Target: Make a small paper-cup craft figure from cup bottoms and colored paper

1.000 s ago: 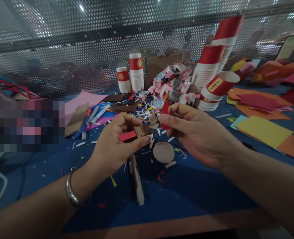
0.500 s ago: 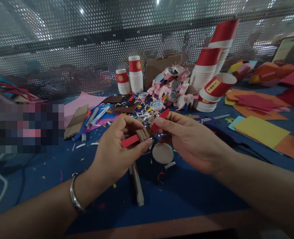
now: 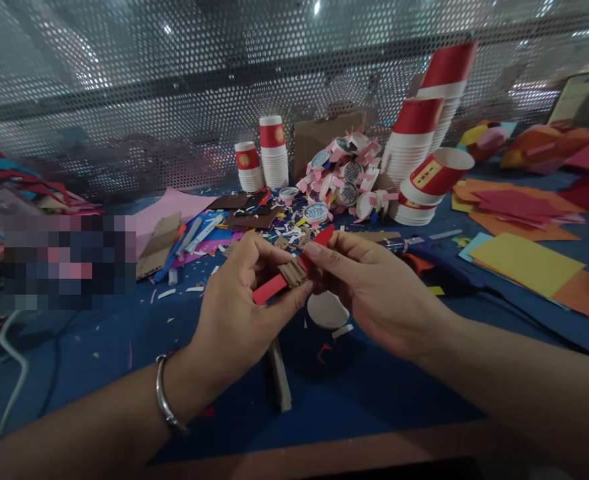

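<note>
Between its thumb and fingers, my left hand point(image 3: 247, 293) pinches a small piece of corrugated cardboard point(image 3: 293, 272). A red paper strip point(image 3: 269, 289) sticks out from the cardboard's left side, under my left fingers. My right hand point(image 3: 379, 287) grips a pointed red paper piece point(image 3: 319, 242) against the cardboard's right edge; its fingertips are partly hidden. Whether the two red parts are one strip I cannot tell. Just below the hands lies a round white disc point(image 3: 327, 311). A narrow cardboard strip point(image 3: 279, 377) rests on the table below my left hand.
Paper cup stacks point(image 3: 414, 123) stand at the back, beside a heap of pink-and-white paper crafts point(image 3: 347, 170). Coloured paper sheets point(image 3: 527, 263) lie at right, near a dark blue tool with a cord point(image 3: 447, 263). Markers point(image 3: 199, 233) and paper scraps are at left on the blue table point(image 3: 374, 400).
My right hand has brought the red piece closer against the cardboard, and both hands are nearer together. The view has shifted slightly, showing more of the blue tool.
</note>
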{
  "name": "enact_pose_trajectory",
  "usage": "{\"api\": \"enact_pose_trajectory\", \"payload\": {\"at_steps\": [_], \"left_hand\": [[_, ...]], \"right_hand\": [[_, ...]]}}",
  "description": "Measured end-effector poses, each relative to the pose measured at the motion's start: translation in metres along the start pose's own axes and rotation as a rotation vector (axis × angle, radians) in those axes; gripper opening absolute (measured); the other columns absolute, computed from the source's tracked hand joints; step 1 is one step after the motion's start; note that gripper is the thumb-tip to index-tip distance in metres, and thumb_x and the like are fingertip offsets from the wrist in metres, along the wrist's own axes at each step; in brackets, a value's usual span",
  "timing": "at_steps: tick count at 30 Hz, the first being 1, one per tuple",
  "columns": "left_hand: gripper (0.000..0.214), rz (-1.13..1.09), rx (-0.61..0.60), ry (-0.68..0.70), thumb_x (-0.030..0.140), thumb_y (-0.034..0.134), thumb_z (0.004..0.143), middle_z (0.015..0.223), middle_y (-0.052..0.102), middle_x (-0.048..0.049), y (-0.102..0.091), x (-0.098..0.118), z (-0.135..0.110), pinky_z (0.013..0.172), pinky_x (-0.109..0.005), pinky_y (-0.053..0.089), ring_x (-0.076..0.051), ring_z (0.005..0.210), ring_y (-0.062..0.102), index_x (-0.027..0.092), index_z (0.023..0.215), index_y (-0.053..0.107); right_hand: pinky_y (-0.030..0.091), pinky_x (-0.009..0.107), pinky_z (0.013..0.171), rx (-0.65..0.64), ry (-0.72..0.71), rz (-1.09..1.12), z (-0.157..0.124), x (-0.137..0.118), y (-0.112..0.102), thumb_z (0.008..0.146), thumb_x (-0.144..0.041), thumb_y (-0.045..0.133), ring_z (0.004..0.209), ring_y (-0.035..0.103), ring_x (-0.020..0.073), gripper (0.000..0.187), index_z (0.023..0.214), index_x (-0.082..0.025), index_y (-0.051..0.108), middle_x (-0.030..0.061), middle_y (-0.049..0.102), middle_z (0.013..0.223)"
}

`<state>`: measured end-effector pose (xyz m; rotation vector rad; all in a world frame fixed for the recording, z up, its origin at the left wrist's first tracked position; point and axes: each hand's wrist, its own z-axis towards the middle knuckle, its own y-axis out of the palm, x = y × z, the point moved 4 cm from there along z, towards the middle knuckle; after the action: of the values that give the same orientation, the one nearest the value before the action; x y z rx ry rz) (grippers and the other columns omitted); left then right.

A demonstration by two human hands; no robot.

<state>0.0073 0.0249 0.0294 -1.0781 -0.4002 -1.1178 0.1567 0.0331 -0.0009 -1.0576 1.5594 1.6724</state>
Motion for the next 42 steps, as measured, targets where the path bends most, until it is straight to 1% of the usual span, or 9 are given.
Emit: {"api": "enact_pose_trajectory", "payload": {"at_steps": [4, 6, 10, 12, 14, 20, 26, 30, 42], "left_hand": [[0.036, -0.107, -0.063, -0.035, 0.028, 0.084, 0.076, 0.09, 0.071, -0.0001, 0.002, 0.003, -0.005, 0.071, -0.026, 0.057, -0.016, 0.08, 0.071, 0.021, 0.098, 0.056], [0.034, -0.207, -0.097, -0.075, 0.031, 0.083, 0.078, 0.09, 0.072, -0.0003, 0.002, 0.006, -0.008, 0.069, -0.025, 0.057, -0.015, 0.08, 0.071, 0.021, 0.099, 0.058], [0.024, -0.459, -0.103, -0.267, 0.04, 0.066, 0.093, 0.09, 0.075, -0.0027, -0.003, 0.001, -0.007, 0.07, -0.026, 0.059, -0.018, 0.082, 0.074, 0.022, 0.107, 0.061], [0.022, -0.523, -0.092, -0.36, 0.036, 0.068, 0.092, 0.086, 0.076, -0.0022, -0.005, -0.007, -0.003, 0.067, -0.025, 0.058, -0.016, 0.076, 0.074, 0.021, 0.107, 0.061], [0.025, -0.522, -0.115, -0.402, 0.029, 0.074, 0.087, 0.079, 0.075, -0.0005, -0.005, -0.013, 0.0, 0.064, -0.022, 0.056, -0.014, 0.071, 0.073, 0.021, 0.106, 0.061], [0.03, -0.541, -0.146, -0.405, 0.024, 0.079, 0.083, 0.08, 0.076, 0.0, -0.001, -0.016, -0.002, 0.07, -0.02, 0.058, -0.014, 0.077, 0.074, 0.022, 0.105, 0.059], [0.026, -0.47, -0.067, -0.373, 0.021, 0.079, 0.081, 0.073, 0.071, 0.005, -0.004, -0.011, -0.004, 0.064, -0.016, 0.055, -0.009, 0.068, 0.07, 0.022, 0.092, 0.055], [0.026, -0.41, -0.043, -0.341, 0.021, 0.078, 0.081, 0.072, 0.07, 0.0039, -0.007, -0.01, -0.003, 0.063, -0.018, 0.054, -0.009, 0.065, 0.067, 0.021, 0.086, 0.053], [0.024, -0.399, -0.071, -0.314, 0.022, 0.076, 0.08, 0.071, 0.069, 0.0018, -0.006, -0.014, -0.001, 0.062, -0.024, 0.056, -0.014, 0.066, 0.069, 0.022, 0.081, 0.053]], "right_hand": [[0.047, 0.025, 0.065, 0.017, 0.035, -0.001, -0.003, -0.001, 0.002, 0.083, -0.026, 0.079, 0.068, 0.059, 0.0113, 0.02, 0.078, -0.018, 0.062, -0.0007, 0.066, 0.074], [0.047, 0.026, 0.065, 0.011, 0.056, -0.003, -0.004, -0.002, 0.003, 0.083, -0.027, 0.079, 0.066, 0.06, 0.0121, 0.02, 0.079, -0.018, 0.061, -0.0005, 0.066, 0.075], [0.048, 0.027, 0.067, -0.022, 0.027, -0.017, -0.004, -0.003, 0.002, 0.081, -0.028, 0.081, 0.066, 0.058, 0.0118, 0.022, 0.08, -0.019, 0.061, -0.0019, 0.064, 0.073], [0.046, 0.026, 0.066, -0.026, -0.012, -0.072, -0.003, -0.003, 0.001, 0.078, -0.029, 0.083, 0.066, 0.055, 0.011, 0.024, 0.079, -0.018, 0.061, -0.0028, 0.062, 0.072], [0.044, 0.026, 0.065, -0.023, -0.044, -0.137, -0.002, -0.003, -0.001, 0.077, -0.03, 0.084, 0.066, 0.054, 0.0111, 0.026, 0.078, -0.018, 0.062, -0.0027, 0.062, 0.072], [0.049, 0.031, 0.069, -0.042, -0.068, -0.195, -0.003, -0.003, -0.002, 0.08, -0.036, 0.082, 0.068, 0.06, 0.0147, 0.027, 0.079, -0.019, 0.061, -0.0017, 0.063, 0.072], [0.05, 0.029, 0.068, -0.039, -0.09, -0.224, -0.004, -0.006, -0.001, 0.078, -0.035, 0.083, 0.069, 0.062, 0.0147, 0.026, 0.08, -0.019, 0.063, -0.0003, 0.067, 0.076], [0.05, 0.03, 0.07, -0.049, -0.082, -0.246, -0.005, -0.007, -0.001, 0.08, -0.036, 0.082, 0.071, 0.062, 0.0152, 0.024, 0.08, -0.019, 0.064, 0.0, 0.068, 0.077], [0.047, 0.03, 0.071, -0.082, -0.116, -0.307, -0.004, -0.009, -0.003, 0.083, -0.037, 0.079, 0.072, 0.059, 0.0149, 0.023, 0.082, -0.02, 0.064, -0.0004, 0.067, 0.077]]}}
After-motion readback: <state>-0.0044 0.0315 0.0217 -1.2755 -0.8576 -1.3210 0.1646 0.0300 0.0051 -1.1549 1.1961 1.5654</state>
